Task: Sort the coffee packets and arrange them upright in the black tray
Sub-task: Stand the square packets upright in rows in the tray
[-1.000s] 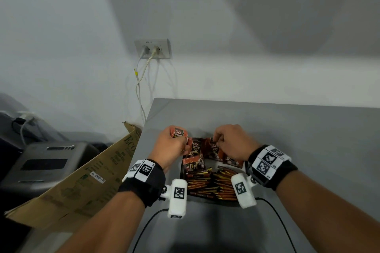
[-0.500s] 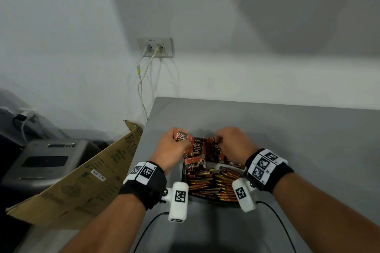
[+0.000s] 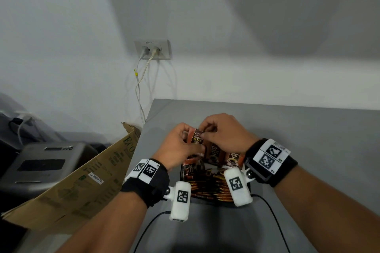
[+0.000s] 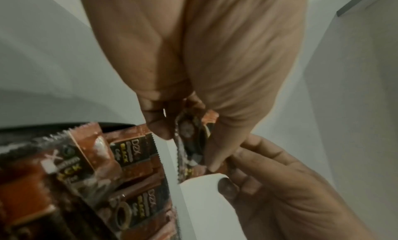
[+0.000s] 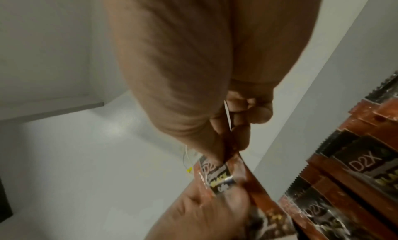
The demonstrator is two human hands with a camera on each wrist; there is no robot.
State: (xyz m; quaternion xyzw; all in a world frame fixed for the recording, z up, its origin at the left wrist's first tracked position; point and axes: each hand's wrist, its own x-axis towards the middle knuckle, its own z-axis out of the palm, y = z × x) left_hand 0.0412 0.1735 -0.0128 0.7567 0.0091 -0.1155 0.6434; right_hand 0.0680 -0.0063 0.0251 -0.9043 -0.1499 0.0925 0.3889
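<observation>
The grey counter (image 3: 287,129) fills the lower right of the head view, its far edge meeting a white wall. At 9 o'clock from the counter, a flattened cardboard box (image 3: 82,187) leans against the counter's left edge, and a grey machine (image 3: 45,162) sits beyond it. On the wall at 12 o'clock, a socket plate (image 3: 152,49) carries two plugs with cables hanging down. The black tray (image 3: 249,188) rests on the counter near its front, between the two wrists; most of its rim is hidden by the wrist cameras. Inside it, thin stick packets (image 3: 207,187) lie flat in the near part, while upright packets (image 3: 224,157) marked D2X Black stand along the far part. The left hand (image 3: 178,150) and the right hand (image 3: 224,135) meet above the tray's far edge, at 12 o'clock from the tray. Both share one held packet (image 3: 197,136), raised clear of the tray and standing roughly upright. The left grip is closed, thumb and fingers curled round the packet's lower portion. The right grip is closed to a pinch, with fingertips (image 5: 217,151) clamped on the packet's top edge.
</observation>
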